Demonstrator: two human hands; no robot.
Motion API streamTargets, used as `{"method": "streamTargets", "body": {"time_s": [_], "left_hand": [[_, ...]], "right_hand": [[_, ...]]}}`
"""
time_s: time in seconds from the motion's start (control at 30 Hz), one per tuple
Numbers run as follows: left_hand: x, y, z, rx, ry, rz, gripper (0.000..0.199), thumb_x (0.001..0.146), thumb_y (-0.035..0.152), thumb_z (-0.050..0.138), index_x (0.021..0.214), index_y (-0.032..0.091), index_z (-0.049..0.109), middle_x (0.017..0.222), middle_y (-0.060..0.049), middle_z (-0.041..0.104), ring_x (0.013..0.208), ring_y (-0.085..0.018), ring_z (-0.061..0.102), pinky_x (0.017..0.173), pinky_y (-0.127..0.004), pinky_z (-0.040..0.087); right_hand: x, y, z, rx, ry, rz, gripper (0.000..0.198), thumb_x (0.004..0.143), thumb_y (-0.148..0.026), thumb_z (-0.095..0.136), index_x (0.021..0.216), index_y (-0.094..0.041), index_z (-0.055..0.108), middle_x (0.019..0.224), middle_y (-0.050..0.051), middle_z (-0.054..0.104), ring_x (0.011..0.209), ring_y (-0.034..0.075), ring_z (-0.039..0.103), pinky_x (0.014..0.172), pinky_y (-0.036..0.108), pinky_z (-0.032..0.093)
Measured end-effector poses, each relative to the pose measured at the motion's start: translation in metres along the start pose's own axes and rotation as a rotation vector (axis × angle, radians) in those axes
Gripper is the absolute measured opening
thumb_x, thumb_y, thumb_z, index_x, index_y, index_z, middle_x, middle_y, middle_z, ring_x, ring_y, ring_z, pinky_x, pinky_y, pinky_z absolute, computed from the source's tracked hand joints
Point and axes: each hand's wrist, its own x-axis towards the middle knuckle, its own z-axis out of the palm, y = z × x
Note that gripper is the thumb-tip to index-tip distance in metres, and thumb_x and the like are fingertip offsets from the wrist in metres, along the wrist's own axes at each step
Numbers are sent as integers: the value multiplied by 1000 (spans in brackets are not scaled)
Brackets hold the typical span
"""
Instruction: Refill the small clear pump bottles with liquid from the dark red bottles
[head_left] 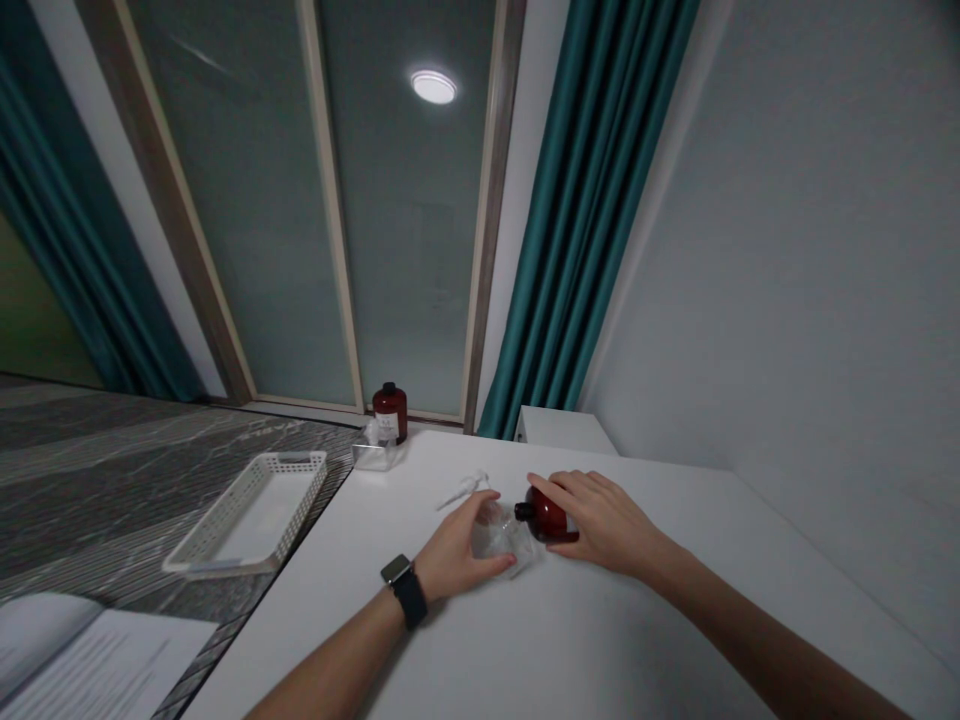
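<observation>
My right hand [596, 520] is wrapped round a dark red-brown bottle [549, 516], which is tilted on its side above the white table. The bottle's black neck points left, towards my other hand. My left hand [461, 550], with a black watch [405, 588] on its wrist, curves its thumb and fingers round a crumpled clear plastic bag [499, 535]. That bag sits just below and left of the bottle's neck. A thin whitish piece [466, 488] lies behind the left fingers; its kind is unclear.
At the table's far left corner stand another red-brown bottle [390, 412] with a black cap and a clear container [373, 455]. A white basket [251, 515] and an open book [97, 655] lie on the grey patterned surface to the left. A white cabinet [566, 430] stands behind the table.
</observation>
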Motion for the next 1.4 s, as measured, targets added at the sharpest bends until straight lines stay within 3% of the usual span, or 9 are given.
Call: {"method": "streamTargets", "body": {"time_s": [1.4], "left_hand": [[0, 1, 1, -10, 13, -11, 69, 70, 25, 79, 131, 19, 46, 121, -12, 63, 109, -27, 61, 98, -47, 47]], "right_hand": [[2, 0, -3, -17, 5, -30, 66, 77, -34, 73, 138, -28, 47, 119, 11, 67, 101, 30, 64, 86, 46, 49]]}}
